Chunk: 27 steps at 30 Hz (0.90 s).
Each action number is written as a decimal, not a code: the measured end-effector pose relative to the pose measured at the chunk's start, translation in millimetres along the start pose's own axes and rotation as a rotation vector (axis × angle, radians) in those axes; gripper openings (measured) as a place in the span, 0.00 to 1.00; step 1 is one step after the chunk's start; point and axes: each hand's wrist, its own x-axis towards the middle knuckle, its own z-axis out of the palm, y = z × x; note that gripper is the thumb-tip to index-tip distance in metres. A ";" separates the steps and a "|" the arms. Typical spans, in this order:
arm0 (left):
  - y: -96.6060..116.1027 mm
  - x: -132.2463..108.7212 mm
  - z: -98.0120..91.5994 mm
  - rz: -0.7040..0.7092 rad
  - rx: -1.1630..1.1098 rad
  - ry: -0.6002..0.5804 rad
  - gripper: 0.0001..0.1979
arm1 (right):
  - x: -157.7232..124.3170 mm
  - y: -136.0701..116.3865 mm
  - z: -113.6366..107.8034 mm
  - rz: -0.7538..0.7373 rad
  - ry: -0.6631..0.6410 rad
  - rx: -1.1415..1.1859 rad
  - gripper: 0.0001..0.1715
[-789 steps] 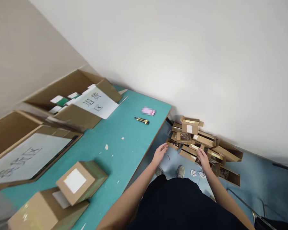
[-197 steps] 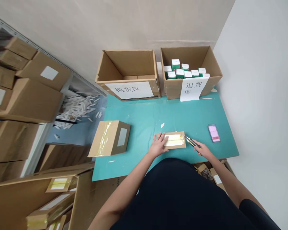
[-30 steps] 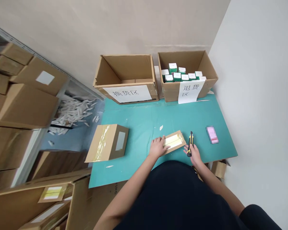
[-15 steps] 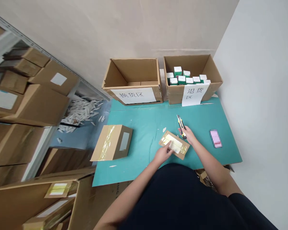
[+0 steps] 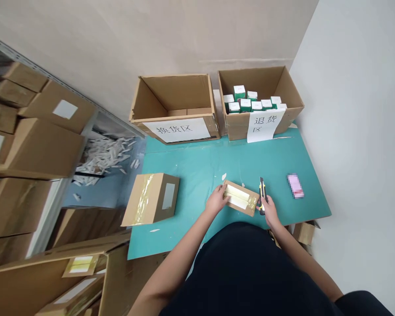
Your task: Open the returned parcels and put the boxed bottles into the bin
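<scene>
A small taped cardboard box (image 5: 239,197) with a white label lies near the table's front edge. My left hand (image 5: 217,198) grips its left end, thumb at the label and fingers over the far corner. In my right hand (image 5: 270,211) is a black and yellow utility knife (image 5: 262,195), its tip pointing away from me, close beside the box's right end. Whether the knife touches the box I cannot tell.
A larger taped carton (image 5: 151,198) stands on the green table (image 5: 191,162) at left. Behind are two open boxes: one labelled (image 5: 174,129), the other (image 5: 237,127) holding several green-white packs. A blurred pink item (image 5: 295,185) lies right. An open carton (image 5: 118,272) of parcels stands front left.
My left hand has shifted left, from the label to the box's left end. The right hand with the knife has moved right and nearer to me, to the box's right end.
</scene>
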 end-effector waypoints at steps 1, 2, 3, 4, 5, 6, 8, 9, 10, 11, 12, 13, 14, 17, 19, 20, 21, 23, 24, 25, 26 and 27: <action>0.6 -4.9 -0.1 -0.029 0.019 0.005 0.30 | 4.2 -3.9 3.5 -0.015 -0.006 -0.014 0.27; 0.6 -10.1 -0.7 -0.057 0.036 0.003 0.30 | 9.9 -9.2 6.2 -0.029 -0.022 -0.031 0.27; 0.1 -15.5 -1.5 -0.082 0.053 -0.005 0.31 | 16.5 -15.5 8.0 -0.040 -0.047 -0.044 0.27; -0.5 -21.0 -2.3 -0.105 0.071 -0.017 0.31 | 23.5 -22.3 9.2 -0.049 -0.080 -0.054 0.27; -1.3 -26.4 -2.8 -0.124 0.093 -0.028 0.32 | 30.4 -28.9 9.8 -0.053 -0.118 -0.062 0.27; -1.8 -31.5 -2.9 -0.136 0.120 -0.030 0.33 | 36.9 -35.0 10.0 -0.050 -0.158 -0.069 0.27; -2.2 -39.2 -1.7 -0.117 0.191 0.007 0.37 | 47.4 -44.3 9.3 -0.029 -0.220 -0.082 0.27; -2.0 -41.3 -0.6 -0.081 0.232 0.039 0.39 | 51.0 -47.0 8.1 -0.019 -0.234 -0.086 0.27; -1.7 -41.8 0.8 -0.026 0.269 0.066 0.41 | 53.4 -48.2 6.1 -0.013 -0.237 -0.092 0.27; -1.3 -40.8 2.3 0.039 0.300 0.080 0.43 | 54.4 -48.1 3.0 -0.014 -0.227 -0.104 0.27; -1.0 -38.4 3.8 0.105 0.322 0.073 0.44 | 54.0 -46.6 -1.2 -0.023 -0.209 -0.126 0.27; -0.9 -34.9 5.2 0.161 0.336 0.046 0.46 | 52.1 -44.0 -6.5 -0.038 -0.188 -0.160 0.27; -1.0 -30.7 6.3 0.204 0.343 0.008 0.47 | 48.8 -40.6 -12.7 -0.055 -0.168 -0.204 0.27; -2.4 -18.6 8.0 0.258 0.352 -0.096 0.52 | 31.4 -27.5 -34.9 -0.090 -0.115 -0.335 0.30; -3.4 -14.3 7.9 0.272 0.360 -0.135 0.55 | 16.3 -19.4 -48.9 -0.077 -0.099 -0.398 0.33; -3.7 -13.5 7.6 0.278 0.366 -0.145 0.57 | 8.7 -16.2 -54.8 -0.066 -0.105 -0.421 0.34; -3.8 -13.6 7.4 0.283 0.373 -0.152 0.58 | 1.8 -13.6 -59.6 -0.058 -0.120 -0.441 0.35; -3.7 -15.1 6.8 0.289 0.384 -0.155 0.59 | -9.1 -10.3 -65.7 -0.058 -0.155 -0.464 0.36; -3.4 -16.2 6.7 0.290 0.385 -0.151 0.59 | -12.7 -9.4 -67.1 -0.060 -0.170 -0.467 0.37; -3.1 -17.1 6.5 0.290 0.384 -0.146 0.59 | -14.9 -8.8 -67.6 -0.059 -0.180 -0.464 0.37; -2.8 -17.9 6.4 0.289 0.382 -0.141 0.59 | -16.0 -8.4 -67.3 -0.050 -0.186 -0.456 0.37; -2.5 -18.5 6.3 0.289 0.382 -0.136 0.59 | -16.1 -7.9 -66.5 -0.036 -0.190 -0.441 0.38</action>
